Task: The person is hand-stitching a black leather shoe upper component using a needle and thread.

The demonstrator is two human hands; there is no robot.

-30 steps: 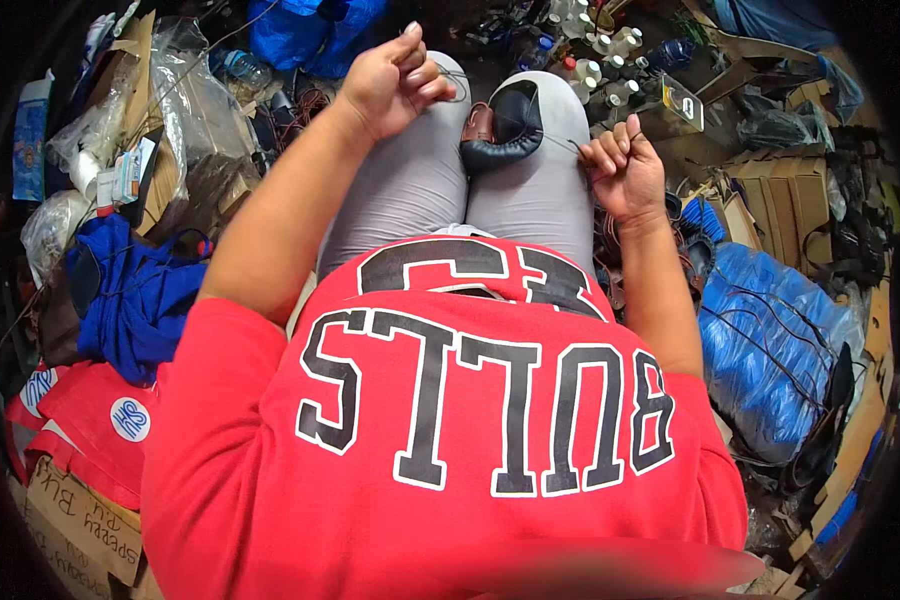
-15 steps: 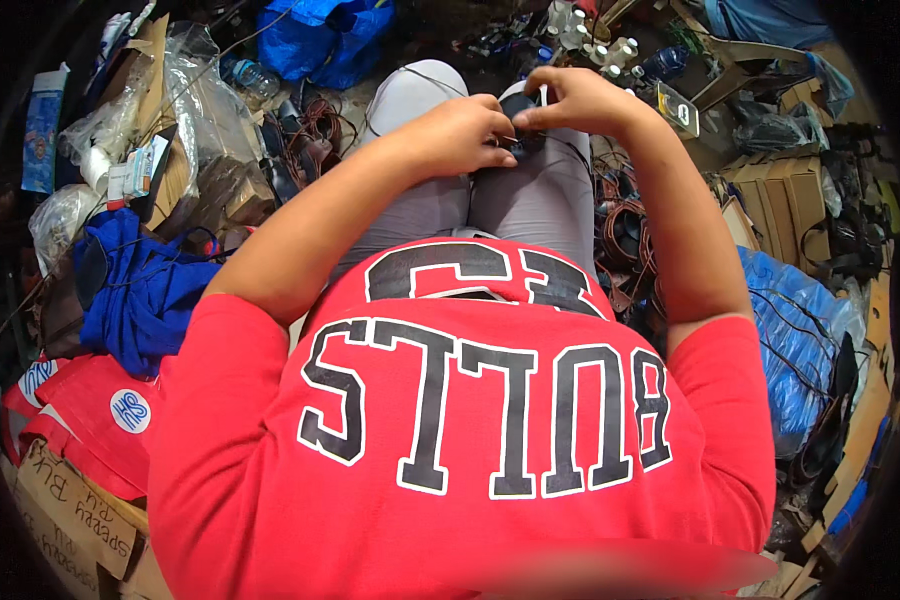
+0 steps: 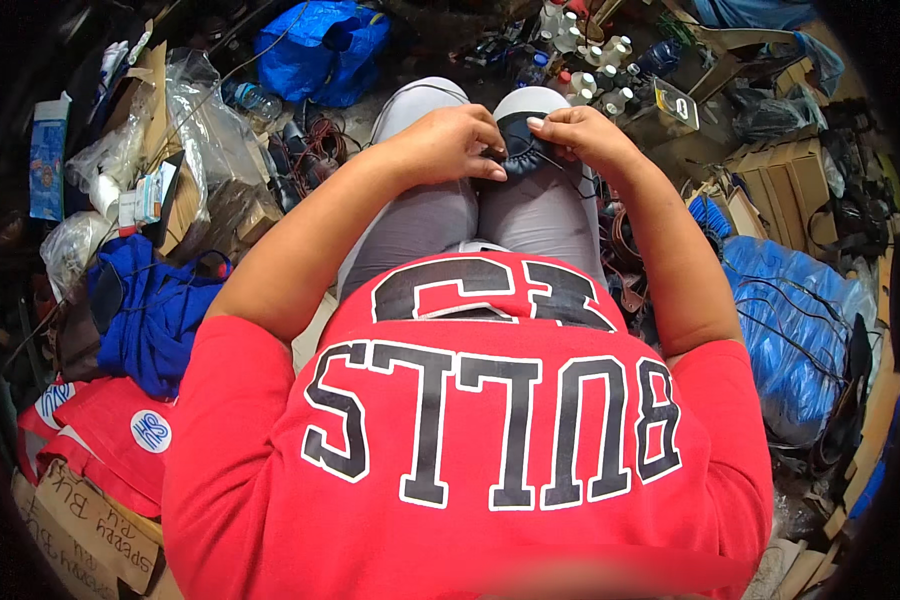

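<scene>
On my right knee lies a black shoe piece [image 3: 522,155] with a curved, puckered seam, like the upper of a moccasin. My left hand [image 3: 460,146] is at its left edge, thumb and fingers closed around something dark. My right hand [image 3: 582,134] pinches at the upper right edge of the piece, thumb and forefinger together. A thin dark lace or thread runs down beside the right hand. What exactly sits between the fingertips is too small to make out.
Clutter surrounds my legs: a blue plastic bag [image 3: 322,50] ahead, several small bottles [image 3: 595,75] ahead right, and a clear-lidded tub [image 3: 670,108]. Blue cloth [image 3: 155,315] and a red bag [image 3: 110,430] lie left. Cardboard [image 3: 785,190] and a blue plastic-wrapped bundle [image 3: 785,335] are at right.
My right hand has turned and lowered slightly, its fingers now pinched rather than arched apart. More of the black shoe piece and its puckered seam shows between my hands.
</scene>
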